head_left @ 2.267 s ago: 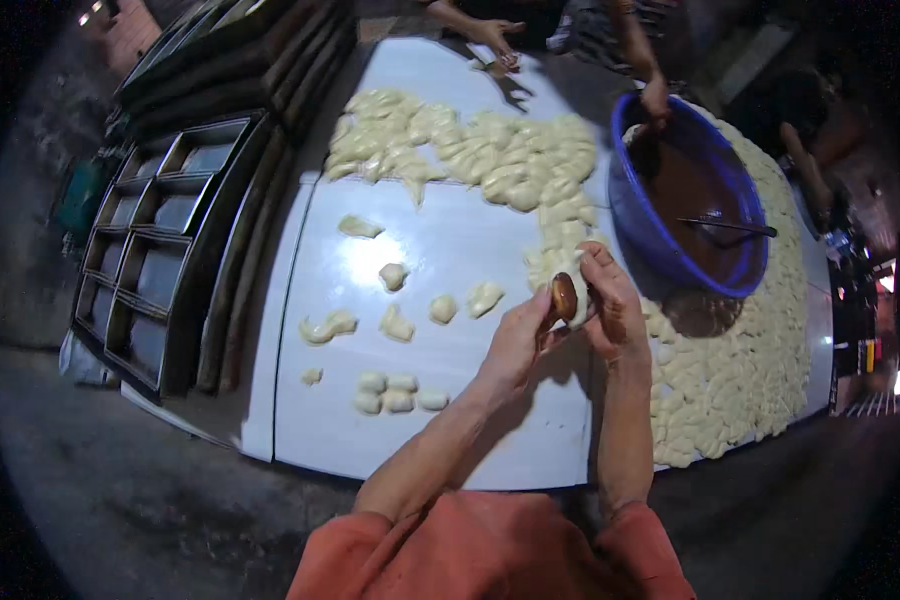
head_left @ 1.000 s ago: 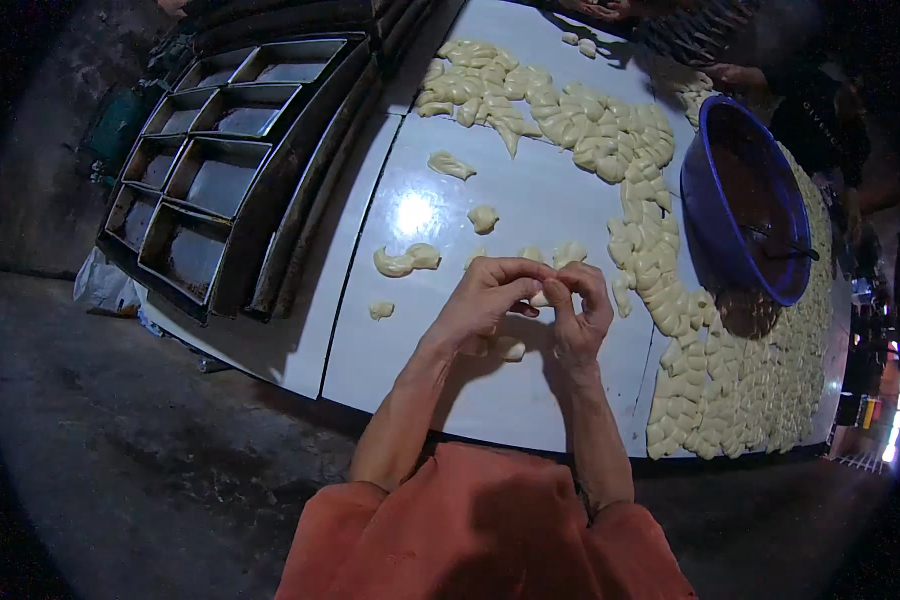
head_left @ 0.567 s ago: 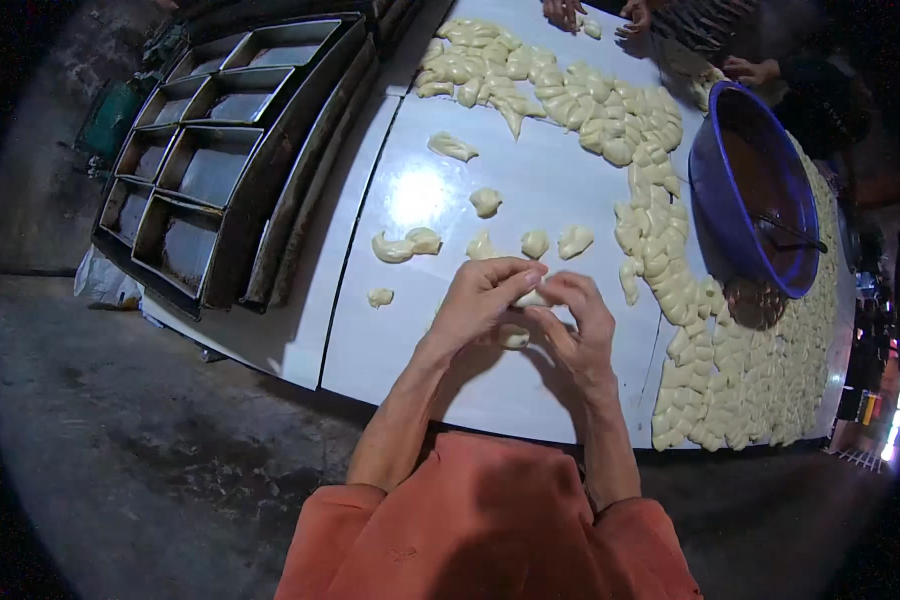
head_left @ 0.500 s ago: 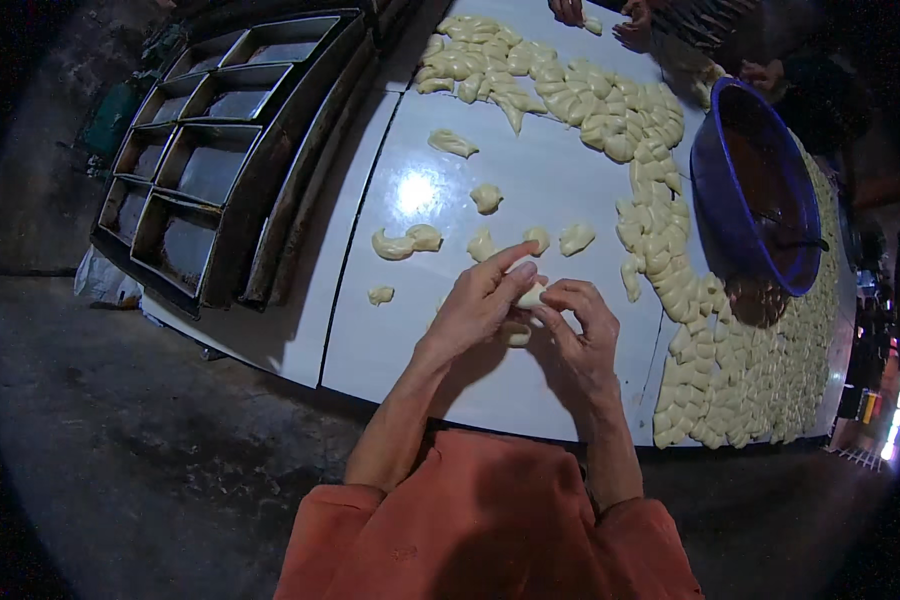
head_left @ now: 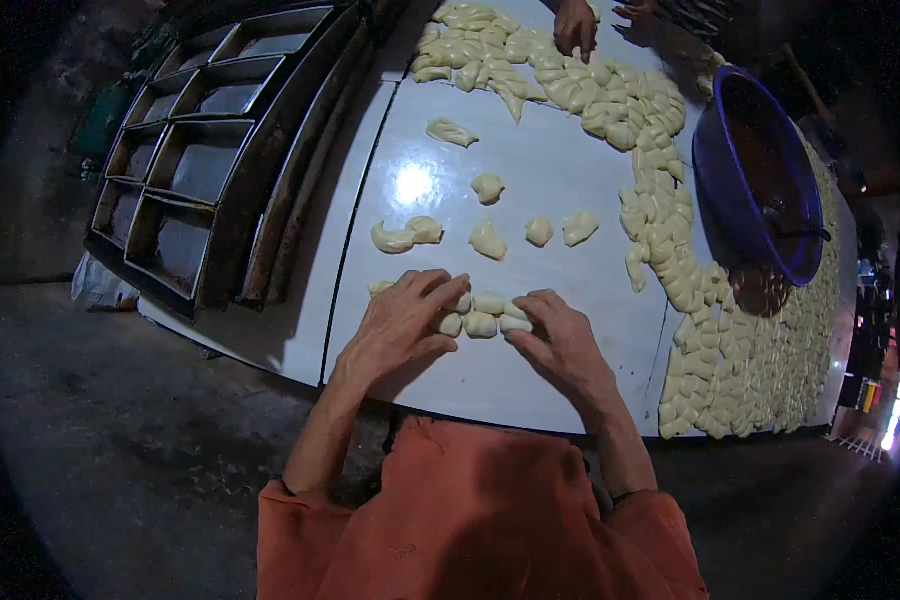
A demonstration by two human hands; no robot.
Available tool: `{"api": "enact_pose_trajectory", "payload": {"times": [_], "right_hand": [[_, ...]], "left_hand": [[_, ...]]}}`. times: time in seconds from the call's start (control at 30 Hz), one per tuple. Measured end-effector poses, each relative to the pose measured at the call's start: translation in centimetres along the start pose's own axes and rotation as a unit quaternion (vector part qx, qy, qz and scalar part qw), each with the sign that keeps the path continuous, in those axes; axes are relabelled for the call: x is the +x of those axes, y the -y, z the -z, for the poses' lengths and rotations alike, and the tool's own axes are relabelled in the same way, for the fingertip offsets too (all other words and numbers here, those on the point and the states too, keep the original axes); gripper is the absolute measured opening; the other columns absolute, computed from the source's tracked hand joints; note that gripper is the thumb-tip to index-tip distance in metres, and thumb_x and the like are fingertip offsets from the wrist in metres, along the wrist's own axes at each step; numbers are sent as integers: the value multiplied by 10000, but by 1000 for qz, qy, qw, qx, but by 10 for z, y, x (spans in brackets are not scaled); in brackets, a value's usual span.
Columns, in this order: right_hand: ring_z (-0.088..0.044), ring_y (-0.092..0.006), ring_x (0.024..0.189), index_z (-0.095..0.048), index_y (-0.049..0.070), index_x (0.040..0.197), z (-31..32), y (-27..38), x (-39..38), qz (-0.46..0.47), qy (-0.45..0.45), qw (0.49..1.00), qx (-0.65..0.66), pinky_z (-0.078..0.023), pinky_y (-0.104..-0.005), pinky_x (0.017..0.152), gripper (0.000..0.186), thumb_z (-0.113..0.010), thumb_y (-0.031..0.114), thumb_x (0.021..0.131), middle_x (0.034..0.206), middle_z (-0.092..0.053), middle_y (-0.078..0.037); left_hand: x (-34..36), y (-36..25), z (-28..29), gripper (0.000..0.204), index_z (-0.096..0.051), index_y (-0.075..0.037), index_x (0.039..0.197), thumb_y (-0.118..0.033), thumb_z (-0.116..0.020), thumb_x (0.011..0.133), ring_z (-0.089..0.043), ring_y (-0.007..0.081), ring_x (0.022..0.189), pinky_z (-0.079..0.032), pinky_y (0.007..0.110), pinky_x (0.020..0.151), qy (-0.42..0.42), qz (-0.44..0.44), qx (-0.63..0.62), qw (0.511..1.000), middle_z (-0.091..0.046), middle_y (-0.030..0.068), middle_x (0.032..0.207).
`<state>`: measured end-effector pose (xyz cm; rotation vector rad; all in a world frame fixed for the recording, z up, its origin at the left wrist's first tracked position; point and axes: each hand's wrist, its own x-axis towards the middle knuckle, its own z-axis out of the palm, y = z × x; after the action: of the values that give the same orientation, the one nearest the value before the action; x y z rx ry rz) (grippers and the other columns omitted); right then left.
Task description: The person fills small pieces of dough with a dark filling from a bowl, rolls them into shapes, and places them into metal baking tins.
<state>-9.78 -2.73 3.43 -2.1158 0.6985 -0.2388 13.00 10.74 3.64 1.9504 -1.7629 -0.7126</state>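
Two short rows of small, smooth, pale dough pieces (head_left: 482, 325) lie pressed together on the white table, close in front of me. My left hand (head_left: 395, 325) cups their left end, with bent fingers and thumb around it. At the right end, my right hand (head_left: 565, 345) grips the outer pieces between thumb and fingers. Part of the cluster is hidden under my fingers. Beyond my hands sit loose lumps of dough (head_left: 488, 240), apart from each other. A small lump (head_left: 379, 288) shows beside my left hand.
A strapped set of empty metal loaf pans (head_left: 202, 160) stands at the left. Many dough pieces (head_left: 740, 370) cover the table's right side and far edge. Among them stands a blue basin (head_left: 718, 185) with brown contents. Another person's hand (head_left: 575, 30) reaches in at the far edge.
My hands have come down and apart, from pinching one dough piece above the table to holding the cluster's two ends. The other person's hand has moved onto the far dough.
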Motion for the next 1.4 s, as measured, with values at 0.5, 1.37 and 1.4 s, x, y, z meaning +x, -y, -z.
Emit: {"api": "enact_pose_trajectory", "payload": {"times": [0.5,1.37,1.4], "right_hand": [[-574,-319,1077,-530,51,1391,-39,-6,20,170,-37,960,-220,-457,-450,880,850,-754,576,760,1305,-553,-169],[-685,-173,872,-671,15,1131,-74,254,206,155,148,970,118,-546,-307,765,403,-823,232,827,1013,-706,-95],[-698,-198,878,-669,16,1130,-90,269,213,191,104,970,105,-551,-324,765,406,-819,249,833,1022,-709,-118]], "left_hand": [[15,16,9,769,-470,-122,1417,-170,-826,738,-622,378,1125,-537,464,924,114,-36,-22,993,-528,147,1345],[-164,106,281,474,-640,-41,1226,-194,-780,800,-605,279,1143,-459,388,1004,-254,13,-49,966,-641,128,1188],[-162,124,291,485,-636,-44,1241,-205,-776,805,-599,275,1153,-454,383,1010,-235,37,-37,971,-639,127,1191]]}}
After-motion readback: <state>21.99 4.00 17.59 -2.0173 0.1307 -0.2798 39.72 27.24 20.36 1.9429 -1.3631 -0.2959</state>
